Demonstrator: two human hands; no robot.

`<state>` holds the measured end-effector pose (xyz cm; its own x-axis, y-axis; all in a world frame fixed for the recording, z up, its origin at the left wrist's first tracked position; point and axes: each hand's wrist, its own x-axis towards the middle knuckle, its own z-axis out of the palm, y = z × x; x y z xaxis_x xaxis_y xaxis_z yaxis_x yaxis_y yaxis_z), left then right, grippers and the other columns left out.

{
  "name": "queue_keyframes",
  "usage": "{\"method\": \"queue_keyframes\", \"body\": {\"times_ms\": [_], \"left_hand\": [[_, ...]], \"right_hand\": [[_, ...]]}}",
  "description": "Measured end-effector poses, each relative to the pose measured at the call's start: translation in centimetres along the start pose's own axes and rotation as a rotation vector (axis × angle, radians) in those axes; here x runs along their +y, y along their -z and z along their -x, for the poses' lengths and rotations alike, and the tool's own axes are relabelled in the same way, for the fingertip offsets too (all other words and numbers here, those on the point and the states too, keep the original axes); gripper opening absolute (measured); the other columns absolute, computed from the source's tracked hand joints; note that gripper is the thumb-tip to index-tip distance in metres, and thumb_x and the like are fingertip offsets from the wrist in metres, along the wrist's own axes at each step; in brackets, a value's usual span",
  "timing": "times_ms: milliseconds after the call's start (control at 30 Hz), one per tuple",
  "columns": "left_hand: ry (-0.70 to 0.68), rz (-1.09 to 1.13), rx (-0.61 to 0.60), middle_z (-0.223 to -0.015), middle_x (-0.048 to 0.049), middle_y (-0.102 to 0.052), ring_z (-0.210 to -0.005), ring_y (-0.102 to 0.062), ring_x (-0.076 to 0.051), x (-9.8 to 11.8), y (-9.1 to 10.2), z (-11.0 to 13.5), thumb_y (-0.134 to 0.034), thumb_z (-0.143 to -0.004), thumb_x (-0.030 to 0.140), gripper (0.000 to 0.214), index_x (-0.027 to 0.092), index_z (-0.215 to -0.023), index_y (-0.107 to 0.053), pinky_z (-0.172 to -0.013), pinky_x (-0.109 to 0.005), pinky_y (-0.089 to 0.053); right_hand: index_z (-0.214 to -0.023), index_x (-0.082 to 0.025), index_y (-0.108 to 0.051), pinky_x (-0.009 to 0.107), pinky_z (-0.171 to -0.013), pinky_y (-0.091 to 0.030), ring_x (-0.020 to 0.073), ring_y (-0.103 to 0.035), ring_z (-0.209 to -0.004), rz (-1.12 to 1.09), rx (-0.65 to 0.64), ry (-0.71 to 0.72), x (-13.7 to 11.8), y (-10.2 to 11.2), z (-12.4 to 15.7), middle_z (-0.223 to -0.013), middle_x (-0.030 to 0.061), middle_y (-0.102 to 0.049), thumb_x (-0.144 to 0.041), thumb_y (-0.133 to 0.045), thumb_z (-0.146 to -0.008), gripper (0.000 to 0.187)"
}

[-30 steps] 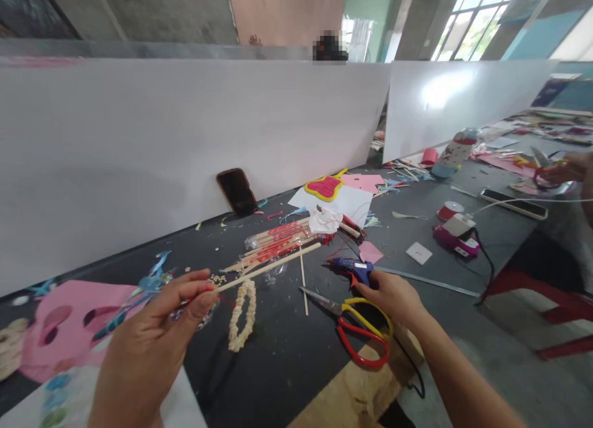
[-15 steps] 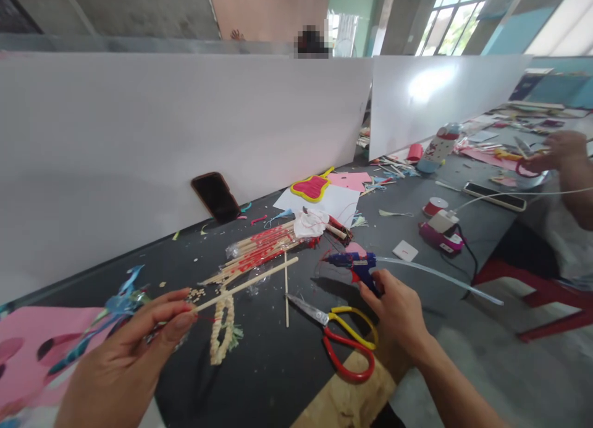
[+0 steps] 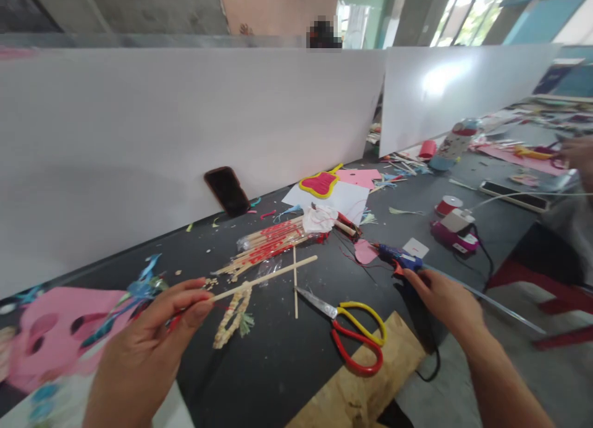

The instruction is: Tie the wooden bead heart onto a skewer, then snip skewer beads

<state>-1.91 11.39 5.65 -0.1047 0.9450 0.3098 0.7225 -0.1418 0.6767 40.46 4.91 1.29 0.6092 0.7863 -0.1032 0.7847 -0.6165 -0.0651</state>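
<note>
In the head view, the left hand was closed in a pinch, thumb against fingertips, on the near end of a thin pale wooden stick. The stick ran up and away to the left of the red-and-yellow-handled scissors, clear of the dark grey desk. Under it, left of the scissors, lay a cream beaded ring. A second loose wooden skewer lay just beside the scissor blades.

The right hand was wrapped around the grip of a blue plastic hot-glue gun, right of and beyond the scissors. Its nozzle pointed towards a pink paper scrap. A clear glue rod stuck out of its back, and a black cord trailed off the desk edge.

The stick looked very light and stiff, yet thin enough to snap if bent. A fingertip pinch near one end suits it, with no squeezing at mid-length. The gun looked light and rigid. Its handle is the safe hold, the tip is probably hot, and the cord could drag or snag.

Further beyond the scissors lay a bundle of sticks in a red-printed clear wrapper.
</note>
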Motion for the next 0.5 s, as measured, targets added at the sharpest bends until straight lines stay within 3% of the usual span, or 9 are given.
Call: {"method": "queue_keyframes", "body": {"times_ms": [100, 167, 267, 333, 400, 500], "left_hand": [[0.032, 0.126, -0.049, -0.103, 0.0005, -0.069, -0.097, -0.063, -0.022, 0.1, 0.4, -0.3, -0.063, -0.074, 0.045, 0.021, 0.026, -0.08, -0.069, -0.085, -0.031, -0.049], [0.021, 0.182, -0.046, -0.1, -0.0013, -0.069, -0.097, -0.062, -0.021, 0.4, 0.4, -0.4, -0.063, -0.075, 0.043, 0.021, 0.024, -0.079, -0.069, -0.086, -0.03, -0.048], [0.018, 0.242, -0.077, -0.095, -0.0026, -0.069, -0.088, -0.063, -0.018, 1.0, 0.0, -0.6, -0.062, -0.077, 0.039, 0.018, 0.022, -0.079, -0.069, -0.083, -0.028, -0.048], [0.023, 0.269, -0.087, -0.093, -0.003, -0.069, -0.087, -0.062, -0.018, 1.2, -0.1, -0.6, -0.062, -0.077, 0.037, 0.017, 0.022, -0.079, -0.07, -0.082, -0.028, -0.047], [0.021, 0.294, -0.099, -0.092, -0.0029, -0.068, -0.088, -0.061, -0.018, 1.3, -0.1, -0.6, -0.062, -0.077, 0.035, 0.016, 0.021, -0.077, -0.07, -0.083, -0.028, -0.046], [0.073, 0.34, -0.139, -0.088, -0.0022, -0.069, -0.086, -0.061, -0.017, 1.3, 0.1, -0.4, -0.06, -0.079, 0.034, 0.017, 0.02, -0.081, -0.069, -0.08, -0.027, -0.045]], "right_hand": [[-0.093, -0.021, -0.067, 0.03, -0.044, -0.036, 0.0261, -0.063, -0.056, -0.039, 0.21, 0.064, -0.9, 1.4, 0.8, -0.067, 0.0104, -0.068, -0.056, -0.036, -0.084, 0.048], [-0.095, -0.02, -0.065, 0.029, -0.048, -0.041, 0.0229, -0.064, -0.058, -0.149, 0.307, 0.255, -2.1, 1.1, 1.8, -0.07, 0.0085, -0.069, -0.05, -0.038, -0.085, 0.041], [-0.09, -0.021, -0.065, 0.026, -0.055, -0.049, 0.0191, -0.066, -0.064, -0.251, 0.179, 0.668, -4.3, -1.3, 3.7, -0.079, 0.0063, -0.07, -0.045, -0.044, -0.083, 0.032], [-0.102, -0.023, -0.064, 0.026, -0.064, -0.053, 0.0195, -0.068, -0.076, -0.25, 0.099, 0.874, -5.5, -3.3, 4.8, -0.091, 0.0067, -0.071, -0.044, -0.048, -0.083, 0.032], [-0.11, -0.024, -0.061, 0.03, -0.07, -0.055, 0.0215, -0.067, -0.083, -0.219, 0.082, 0.985, -6.3, -4.8, 5.4, -0.095, 0.0072, -0.07, -0.043, -0.051, -0.081, 0.036], [-0.108, -0.024, -0.062, 0.03, -0.062, -0.056, 0.0215, -0.068, -0.075, -0.213, 0.107, 1.018, -7.1, -5.7, 5.4, -0.087, 0.0071, -0.069, -0.04, -0.049, -0.082, 0.033]]}}
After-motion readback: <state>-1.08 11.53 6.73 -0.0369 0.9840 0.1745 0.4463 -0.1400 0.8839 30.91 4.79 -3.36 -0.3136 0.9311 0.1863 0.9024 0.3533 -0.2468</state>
